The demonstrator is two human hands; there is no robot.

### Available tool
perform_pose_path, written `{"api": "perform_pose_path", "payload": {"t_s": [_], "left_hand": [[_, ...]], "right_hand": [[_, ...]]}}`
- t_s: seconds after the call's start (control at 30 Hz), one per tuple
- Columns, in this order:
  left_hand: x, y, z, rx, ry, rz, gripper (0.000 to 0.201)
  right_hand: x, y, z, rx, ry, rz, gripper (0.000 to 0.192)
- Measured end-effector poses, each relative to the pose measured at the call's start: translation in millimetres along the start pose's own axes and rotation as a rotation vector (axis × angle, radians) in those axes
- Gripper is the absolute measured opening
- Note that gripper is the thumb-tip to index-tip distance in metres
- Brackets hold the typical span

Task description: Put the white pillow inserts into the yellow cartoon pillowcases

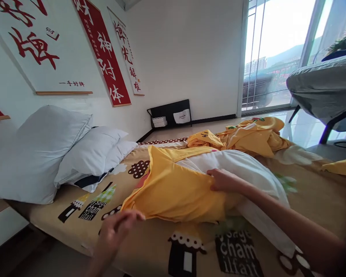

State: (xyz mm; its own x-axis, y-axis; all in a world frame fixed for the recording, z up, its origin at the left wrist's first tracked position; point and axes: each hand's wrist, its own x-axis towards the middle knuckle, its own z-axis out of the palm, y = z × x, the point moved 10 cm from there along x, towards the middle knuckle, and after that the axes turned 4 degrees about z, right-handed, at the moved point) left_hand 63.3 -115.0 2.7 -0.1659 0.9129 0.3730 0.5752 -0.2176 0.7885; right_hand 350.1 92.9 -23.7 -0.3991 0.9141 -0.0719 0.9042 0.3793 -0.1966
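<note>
I find the yellow pillowcase (178,188) lying across the middle of the bed (150,246), with a white pillow (242,158) partly inside it and partly exposed towards the bed's right end. My right hand (223,180), above mid-bed, is closed, fingers curled on the pillowcase's open edge; its forearm crosses in front of the pillow and hides part of it. My left hand (117,227), over the bed's near edge, is half curled at a corner of the pillowcase; it is blurred, and I cannot tell whether it grips the fabric.

Surroundings: on the left end of the bed I record a large white pillow (43,150) leaning beside smaller white pillows (89,154). Along the bed's far side, close behind the work, lie a yellow bundle (206,140) and a heap of yellow cloth (250,136), confining the space there. Beyond the bed, at the wall, stands a black rack (171,109) with a white box (159,122) and a white bag (182,116). Past the bed's far right corner is a grey chair (320,80), partly in front of a window (276,46). A red scroll (103,57) hangs above the bed's far left.
</note>
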Motion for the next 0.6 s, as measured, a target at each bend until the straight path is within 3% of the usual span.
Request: {"api": "perform_pose_path", "payload": {"t_s": [0.03,0.1,0.17,0.27,0.4,0.53,0.6], "left_hand": [[13.9,7.9,-20.4,0.118,0.114,0.067,0.037],[42.5,5.3,-33.4,0.323,0.192,0.107,0.040],[67.5,-21.0,-15.0,0.447,0.062,0.050,0.042],[80.2,-69.0,18.7,0.524,-0.137,-0.076,0.039],[75.1,-96.9,30.2,0.304,-0.175,-0.180,0.037],[69.6,-91.1,35.6,-0.108,-0.282,-0.232,0.050],[71.8,-86.9,32.6,-0.154,-0.283,-0.225,0.054]], "right_hand": [[-1.1,-4.0,3.2,-0.023,-0.009,0.005,0.041],[-6.0,-14.3,8.6,-0.070,-0.021,0.008,0.041],[-13.0,-23.5,10.6,-0.111,-0.023,0.007,0.039],[-21.9,-29.8,10.7,-0.144,-0.030,-0.001,0.038],[-23.7,-28.6,9.6,-0.145,-0.017,-0.016,0.038],[-19.6,-28.2,12.7,-0.137,-0.011,-0.033,0.036],[-18.3,-29.4,14.5,-0.136,-0.009,-0.042,0.035]]}}
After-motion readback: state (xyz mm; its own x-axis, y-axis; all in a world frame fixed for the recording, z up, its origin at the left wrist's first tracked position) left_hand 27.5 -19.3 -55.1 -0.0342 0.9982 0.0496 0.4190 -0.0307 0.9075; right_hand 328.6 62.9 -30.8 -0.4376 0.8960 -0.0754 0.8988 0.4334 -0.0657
